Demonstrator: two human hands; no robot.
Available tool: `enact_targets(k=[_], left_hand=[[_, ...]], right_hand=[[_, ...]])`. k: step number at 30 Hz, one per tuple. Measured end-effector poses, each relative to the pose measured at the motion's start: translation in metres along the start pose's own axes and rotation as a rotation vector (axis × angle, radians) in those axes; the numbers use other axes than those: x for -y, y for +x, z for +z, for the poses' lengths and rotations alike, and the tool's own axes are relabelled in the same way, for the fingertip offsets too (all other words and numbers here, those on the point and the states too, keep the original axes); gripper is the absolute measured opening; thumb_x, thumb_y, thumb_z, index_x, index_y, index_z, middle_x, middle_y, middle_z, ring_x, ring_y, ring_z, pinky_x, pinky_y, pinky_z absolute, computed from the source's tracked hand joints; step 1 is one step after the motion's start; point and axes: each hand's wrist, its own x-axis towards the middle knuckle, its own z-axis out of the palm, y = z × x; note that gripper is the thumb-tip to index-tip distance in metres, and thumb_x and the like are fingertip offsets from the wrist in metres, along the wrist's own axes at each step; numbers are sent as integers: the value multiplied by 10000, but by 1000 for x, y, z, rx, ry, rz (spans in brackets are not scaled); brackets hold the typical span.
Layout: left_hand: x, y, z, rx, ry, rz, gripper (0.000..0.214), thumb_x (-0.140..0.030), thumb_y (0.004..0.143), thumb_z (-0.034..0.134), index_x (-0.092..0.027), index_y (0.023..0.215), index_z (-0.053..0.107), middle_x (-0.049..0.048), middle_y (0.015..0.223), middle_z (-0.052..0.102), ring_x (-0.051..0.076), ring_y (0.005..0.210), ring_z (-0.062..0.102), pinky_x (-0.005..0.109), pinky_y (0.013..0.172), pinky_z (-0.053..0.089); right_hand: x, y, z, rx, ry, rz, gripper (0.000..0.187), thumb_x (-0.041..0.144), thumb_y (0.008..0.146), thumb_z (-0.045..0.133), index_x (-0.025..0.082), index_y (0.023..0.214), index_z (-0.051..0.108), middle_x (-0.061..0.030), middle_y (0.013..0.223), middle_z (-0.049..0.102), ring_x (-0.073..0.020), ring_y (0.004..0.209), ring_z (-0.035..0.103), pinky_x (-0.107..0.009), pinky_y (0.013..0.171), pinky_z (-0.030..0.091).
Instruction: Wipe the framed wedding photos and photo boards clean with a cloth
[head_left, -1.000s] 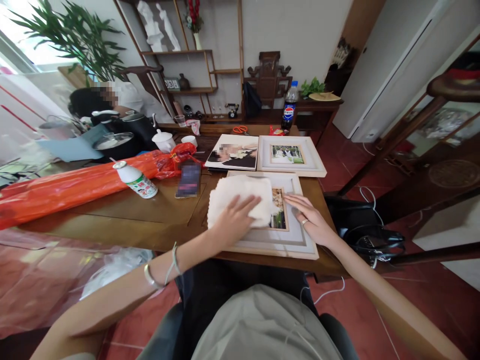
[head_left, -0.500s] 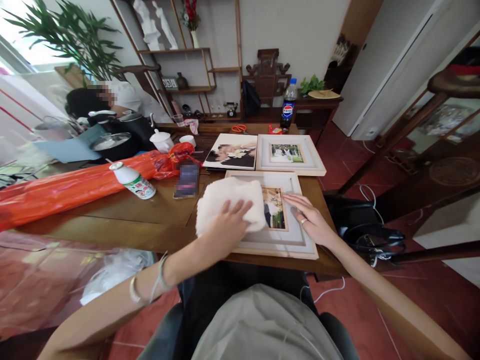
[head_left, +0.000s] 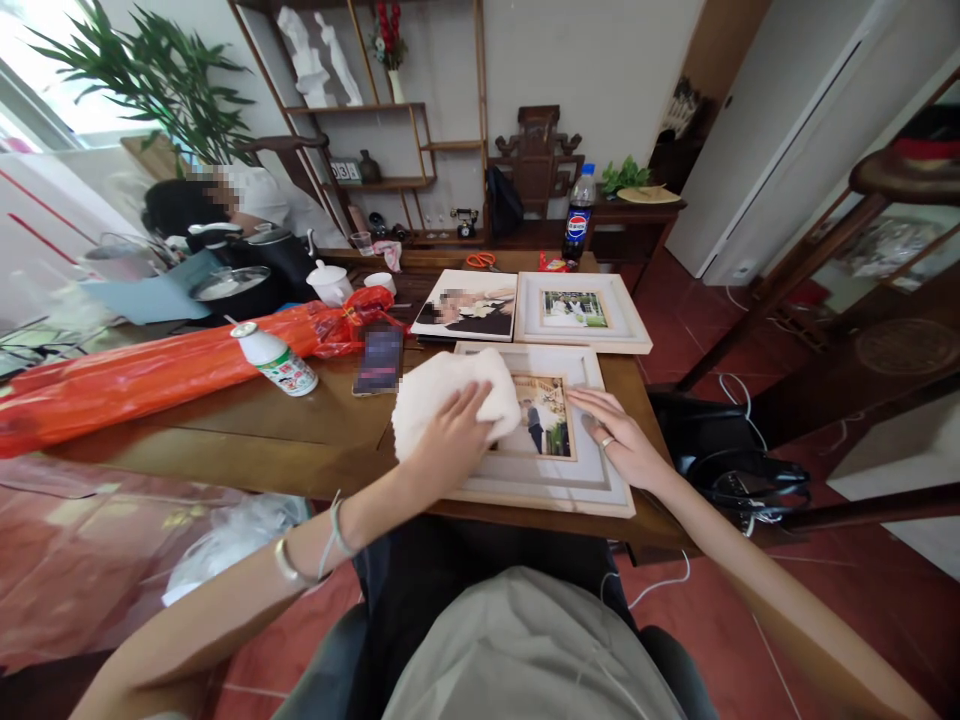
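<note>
A light wooden picture frame [head_left: 611, 480] lies flat on the table in front of me, with a small wedding photo [head_left: 551, 415] set inside its pale mount. My left hand [head_left: 454, 440] presses into a fluffy white cloth [head_left: 427, 395] and holds it against the frame's left part, covering the photo's left side. My right hand [head_left: 619, 435], with a ring on one finger, rests with fingers stretched out along the frame's right side. Just beyond are a second framed photo [head_left: 529, 305] and a large unframed photo print [head_left: 465, 325].
To the left are a phone [head_left: 379, 360], a white bottle [head_left: 274, 358] and a long red plastic-wrapped bundle [head_left: 165, 365]. A cola bottle [head_left: 577, 215] and orange-handled scissors [head_left: 480, 261] stand and lie at the back. Another person [head_left: 187, 205] sits at the far left.
My left hand and the white cloth have shifted slightly left, uncovering more of the photo. The right hand stays in place on the frame.
</note>
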Motion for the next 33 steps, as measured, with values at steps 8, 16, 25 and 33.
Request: enact_targets(k=[8, 16, 25, 33], left_hand=[[39, 55, 12, -23, 37, 7, 312, -237, 962, 447, -114, 1177, 637, 187, 1505, 346, 334, 1396, 322, 498, 1119, 302], [-36, -30, -34, 108, 50, 233, 237, -191, 904, 523, -148, 1073, 682, 215, 1356, 520, 354, 1245, 520, 495, 994, 442], [-23, -24, -17, 32, -103, 195, 202, -234, 898, 561, -171, 1027, 703, 153, 1466, 426, 293, 1346, 420, 445, 1097, 362], [42, 50, 10, -70, -87, 79, 374, -314, 1013, 353, -100, 1146, 629, 127, 1521, 340, 270, 1414, 295, 430, 1142, 276]], right_hand=[[-1, 1, 0, -3, 21, 3, 510, 120, 902, 406, 310, 1365, 501, -41, 1410, 524, -245, 1339, 413, -567, 1117, 338], [-1, 1, 1, -30, 6, 26, 514, 121, 883, 422, 313, 1350, 520, -37, 1388, 545, -243, 1326, 439, -553, 1117, 346], [0, 1, 3, -35, 0, 1, 516, 125, 881, 427, 309, 1354, 515, -44, 1389, 545, -255, 1317, 444, -575, 1102, 356], [1, 2, 4, -46, -6, 13, 491, 139, 897, 417, 305, 1347, 523, -54, 1376, 554, -261, 1317, 438, -583, 1104, 349]])
